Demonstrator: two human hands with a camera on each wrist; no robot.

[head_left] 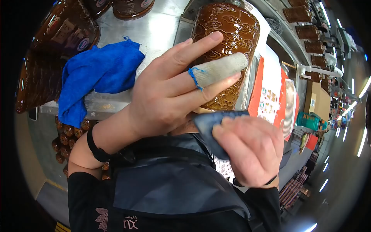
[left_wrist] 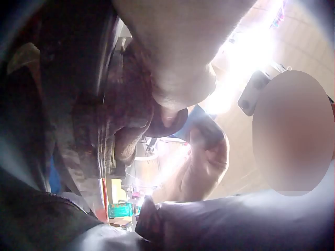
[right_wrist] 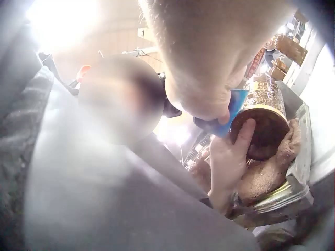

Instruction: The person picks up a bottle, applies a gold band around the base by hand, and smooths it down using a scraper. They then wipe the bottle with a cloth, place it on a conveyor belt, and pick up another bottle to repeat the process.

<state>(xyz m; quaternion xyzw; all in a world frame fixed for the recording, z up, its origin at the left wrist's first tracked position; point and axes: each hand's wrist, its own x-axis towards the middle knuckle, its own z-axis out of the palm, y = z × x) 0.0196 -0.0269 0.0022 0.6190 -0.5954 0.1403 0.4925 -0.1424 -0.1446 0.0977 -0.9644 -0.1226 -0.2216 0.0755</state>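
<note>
A glossy brown jar (head_left: 228, 23) with raised cloud-like patterns lies on its side in a metal cradle (right_wrist: 298, 183). Across it spreads my left hand (head_left: 166, 83), its long fingers nearly straight and one wrapped in a pale fabric finger sleeve (head_left: 226, 69). In the right wrist view, the left thumb (right_wrist: 245, 137) lies against the jar's dark round end (right_wrist: 264, 138). Between thumb and fingers, my right hand (head_left: 253, 149) pinches a flat blue piece (head_left: 210, 129). This piece overlaps the near end of the jar; the right fingers hide part of it.
A crumpled blue cloth (head_left: 104, 69) hangs over the metal table's (head_left: 162, 19) edge at left. Brown jars (head_left: 65, 34) stand beyond it. Right of the cradle are red-and-white printed sheets (head_left: 266, 92), a teal bottle (head_left: 309, 121) and a row of jars (head_left: 297, 15).
</note>
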